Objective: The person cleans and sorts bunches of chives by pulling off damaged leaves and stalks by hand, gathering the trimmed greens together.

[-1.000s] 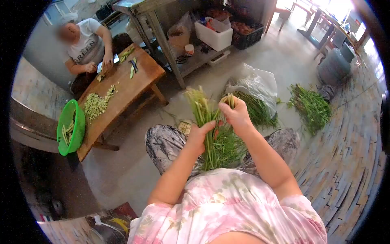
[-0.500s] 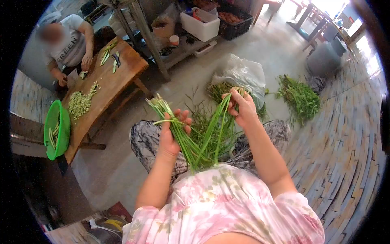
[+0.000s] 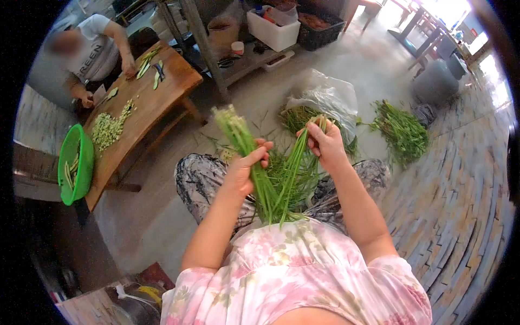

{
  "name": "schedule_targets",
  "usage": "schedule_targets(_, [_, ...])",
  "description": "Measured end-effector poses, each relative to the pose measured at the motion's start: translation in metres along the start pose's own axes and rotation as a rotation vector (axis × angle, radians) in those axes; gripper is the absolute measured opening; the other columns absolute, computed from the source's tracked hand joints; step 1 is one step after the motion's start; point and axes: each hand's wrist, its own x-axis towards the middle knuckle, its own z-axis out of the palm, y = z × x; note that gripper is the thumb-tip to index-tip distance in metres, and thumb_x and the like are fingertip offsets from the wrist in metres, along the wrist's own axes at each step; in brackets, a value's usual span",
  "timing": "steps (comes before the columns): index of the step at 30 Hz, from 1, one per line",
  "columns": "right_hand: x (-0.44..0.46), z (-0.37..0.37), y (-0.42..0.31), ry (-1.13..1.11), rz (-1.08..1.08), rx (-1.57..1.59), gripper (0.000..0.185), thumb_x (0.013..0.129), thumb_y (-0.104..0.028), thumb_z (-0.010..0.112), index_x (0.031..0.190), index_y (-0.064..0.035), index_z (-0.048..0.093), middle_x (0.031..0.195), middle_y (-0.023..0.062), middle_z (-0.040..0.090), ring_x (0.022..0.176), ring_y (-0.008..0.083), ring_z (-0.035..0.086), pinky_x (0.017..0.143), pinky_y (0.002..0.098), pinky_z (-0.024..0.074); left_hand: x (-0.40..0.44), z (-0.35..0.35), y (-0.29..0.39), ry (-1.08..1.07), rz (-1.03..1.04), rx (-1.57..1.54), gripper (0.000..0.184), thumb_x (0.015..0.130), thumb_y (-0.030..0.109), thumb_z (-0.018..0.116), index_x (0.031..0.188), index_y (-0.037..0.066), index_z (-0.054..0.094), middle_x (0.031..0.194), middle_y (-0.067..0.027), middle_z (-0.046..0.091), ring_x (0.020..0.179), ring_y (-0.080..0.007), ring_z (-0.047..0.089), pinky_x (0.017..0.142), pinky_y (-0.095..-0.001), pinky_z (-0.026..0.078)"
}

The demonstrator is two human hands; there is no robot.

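My left hand [image 3: 248, 169] is wrapped round a thick bunch of green stems [image 3: 238, 132], its pale ends pointing up and blurred. My right hand [image 3: 325, 142] pinches the upper ends of a thinner bunch of stems [image 3: 295, 172]. Both bunches slant down and meet near my lap. Loose leafy greens [image 3: 279, 157] lie beneath and between my hands. Just past my right hand, more greens lie partly under a clear plastic bag [image 3: 333, 97].
A leafy pile [image 3: 401, 130] lies on the floor at right, near a gas cylinder [image 3: 437, 81]. At left, a person [image 3: 97, 54] sits by a wooden table [image 3: 146, 116] with chopped pieces and a green basket [image 3: 85, 165]. A shelf [image 3: 249, 70] holds a white box [image 3: 273, 31].
My left hand has closed round its bunch, which now stands more upright and nearer the right bunch. The seated person's hand has moved farther up the table.
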Motion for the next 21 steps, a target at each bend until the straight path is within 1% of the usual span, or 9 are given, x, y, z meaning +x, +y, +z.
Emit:
schedule_targets(2, [-0.005, 0.014, -0.002, -0.069, -0.044, -0.106, 0.008, 0.087, -0.013, 0.054, 0.084, -0.0058, 0.051, 0.072, 0.004, 0.059, 0.054, 0.0051, 0.046, 0.044, 0.0198, 0.0347, 0.005, 0.02, 0.0, -0.001, 0.002, 0.165, 0.029, 0.074, 0.005, 0.068, 0.1, 0.002, 0.055, 0.091, -0.0075, 0.062, 0.069, -0.0111, 0.054, 0.058, -0.0239, 0.044])
schedule_targets(4, [-0.007, 0.023, -0.002, -0.111, -0.108, -0.224, 0.007, 0.085, -0.01, 0.055, 0.081, -0.0039, 0.053, 0.067, 0.0004, 0.055, 0.055, 0.0058, 0.045, 0.051, 0.0217, 0.0368, 0.009, 0.031, 0.001, -0.031, 0.039, 0.378, 0.025, 0.074, 0.006, 0.068, 0.096, 0.002, 0.057, 0.087, -0.0065, 0.062, 0.066, -0.0117, 0.054, 0.057, -0.0243, 0.043])
schedule_targets(6, [-0.007, 0.025, -0.005, -0.162, -0.148, -0.316, 0.008, 0.084, -0.009, 0.056, 0.082, -0.0027, 0.052, 0.068, 0.0017, 0.055, 0.058, 0.0081, 0.047, 0.053, 0.0243, 0.0384, 0.012, 0.038, -0.002, -0.041, 0.092, 0.502, 0.019, 0.072, 0.007, 0.07, 0.089, 0.003, 0.061, 0.078, -0.0026, 0.06, 0.064, -0.011, 0.053, 0.056, -0.0251, 0.04])
schedule_targets(10, [-0.01, 0.027, -0.006, -0.204, -0.289, -0.509, 0.01, 0.083, -0.008, 0.057, 0.085, -0.0004, 0.051, 0.071, 0.005, 0.055, 0.065, 0.0128, 0.05, 0.059, 0.029, 0.041, 0.013, 0.044, 0.001, -0.052, 0.141, 0.61, 0.02, 0.072, 0.009, 0.07, 0.088, 0.003, 0.061, 0.076, -0.0019, 0.059, 0.064, -0.0112, 0.053, 0.056, -0.0256, 0.041])
schedule_targets(12, [-0.01, 0.022, 0.001, -0.153, -0.487, -0.815, 0.011, 0.083, -0.009, 0.056, 0.086, 0.0002, 0.05, 0.072, 0.0065, 0.055, 0.068, 0.0149, 0.051, 0.061, 0.0301, 0.0412, 0.012, 0.044, 0.014, -0.078, 0.084, 0.78, 0.02, 0.071, 0.009, 0.07, 0.087, 0.003, 0.061, 0.075, -0.0016, 0.059, 0.064, -0.0115, 0.053, 0.056, -0.0258, 0.041])
schedule_targets(13, [-0.007, 0.019, 0.002, -0.127, -0.594, -0.97, 0.012, 0.083, -0.009, 0.056, 0.087, 0.0006, 0.05, 0.072, 0.0073, 0.054, 0.069, 0.0159, 0.051, 0.062, 0.0306, 0.0412, 0.012, 0.041, 0.015, -0.079, 0.076, 0.766, 0.019, 0.071, 0.01, 0.07, 0.087, 0.003, 0.061, 0.074, -0.0019, 0.059, 0.061, -0.0112, 0.052, 0.055, -0.0256, 0.04])
schedule_targets(16, [0.012, -0.009, 0.0, 0.063, -0.366, -0.756, 0.007, 0.086, -0.009, 0.054, 0.087, -0.0031, 0.05, 0.07, 0.0009, 0.05, 0.058, 0.0086, 0.044, 0.051, 0.0243, 0.0384, 0.01, 0.031, 0.025, -0.027, 0.085, 0.726, 0.019, 0.072, 0.011, 0.07, 0.086, 0.002, 0.061, 0.072, -0.0034, 0.06, 0.057, -0.011, 0.052, 0.052, -0.025, 0.039])
schedule_targets(19, [0.014, -0.04, -0.02, 0.165, -0.067, -0.14, 0.006, 0.088, -0.011, 0.052, 0.088, -0.0052, 0.052, 0.072, 0.0015, 0.053, 0.056, 0.0079, 0.046, 0.044, 0.0208, 0.0373, -0.002, 0.014, 0.039, 0.117, 0.105, 0.671, 0.021, 0.073, 0.011, 0.069, 0.089, 0.001, 0.061, 0.077, -0.0059, 0.061, 0.061, -0.0116, 0.054, 0.052, -0.0248, 0.039])
schedule_targets(21, [0.018, -0.066, -0.021, 0.156, -0.11, 0.01, 0.007, 0.089, -0.012, 0.052, 0.09, -0.005, 0.053, 0.074, 0.0021, 0.055, 0.057, 0.0075, 0.046, 0.042, 0.0202, 0.0372, -0.003, -0.007, 0.04, 0.182, 0.097, 0.612, 0.023, 0.074, 0.01, 0.069, 0.092, 0.0, 0.06, 0.081, -0.0081, 0.062, 0.063, -0.0119, 0.054, 0.053, -0.0247, 0.041])
